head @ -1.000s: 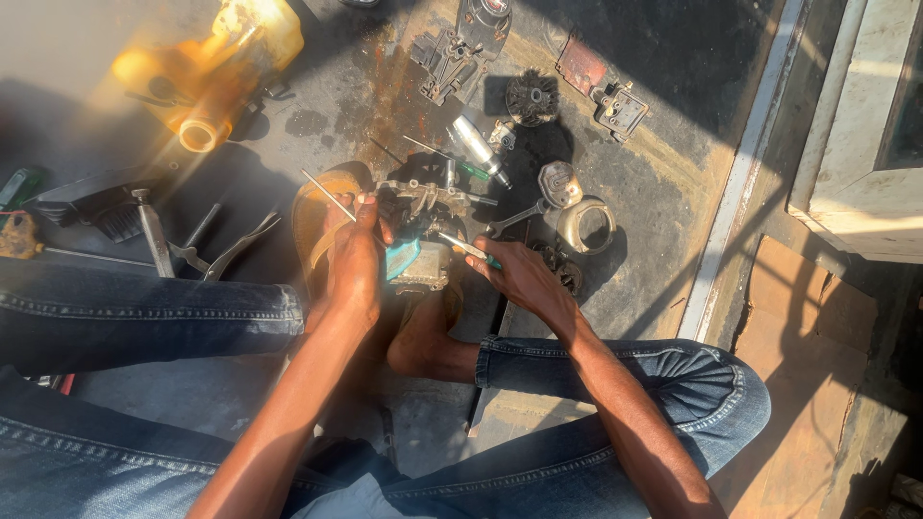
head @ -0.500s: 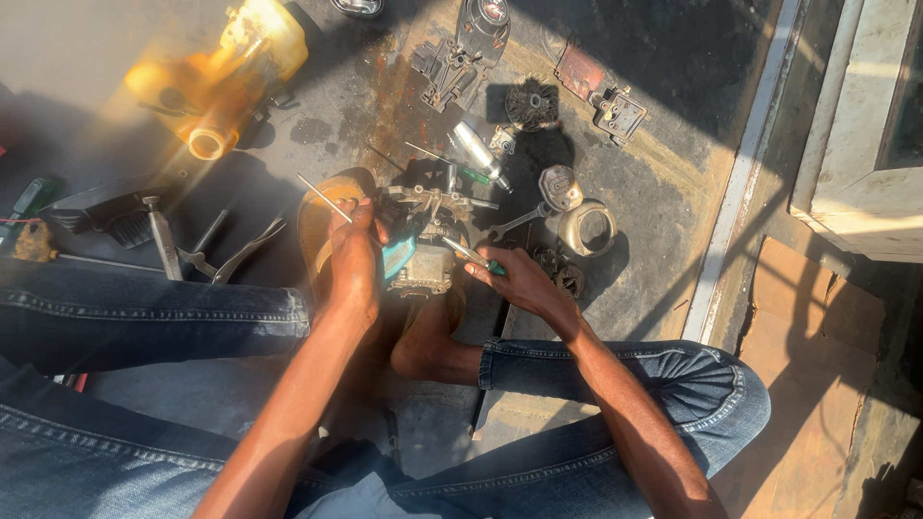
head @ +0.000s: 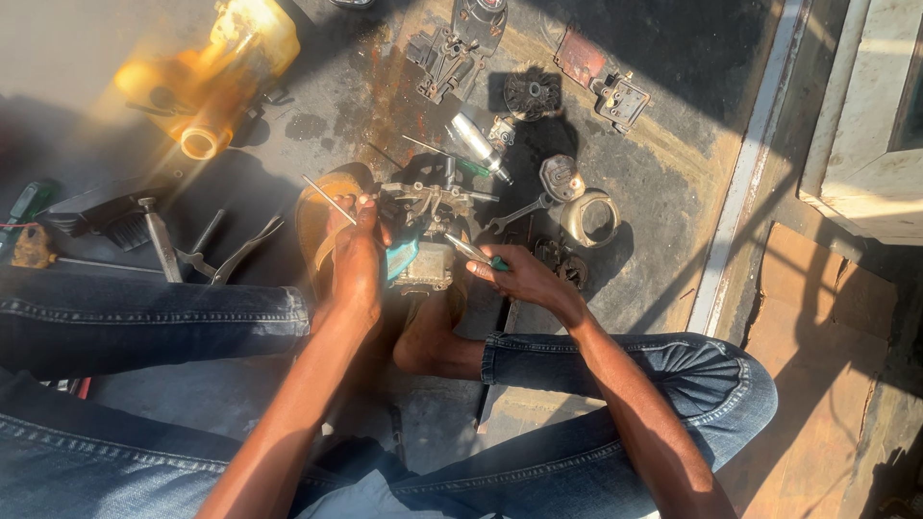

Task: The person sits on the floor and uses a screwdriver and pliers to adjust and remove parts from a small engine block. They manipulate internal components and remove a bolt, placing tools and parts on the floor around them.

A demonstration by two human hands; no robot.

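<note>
A grimy metal carburetor rests on the ground between my feet. My left hand grips its left side, with a teal rag pressed under the palm and a thin metal rod sticking out above the fingers. My right hand is closed on a screwdriver with a green handle, its shaft pointing at the carburetor's right side. My bare right foot lies just below the carburetor.
A yellow plastic container lies at upper left. Pliers, a hammer and dark tools lie at left. Engine parts, a spanner, a round metal bowl and a metal step edge sit above and right.
The view has shifted slightly. My right hand has drawn a little to the right with the screwdriver; my left hand stays on the carburetor.
</note>
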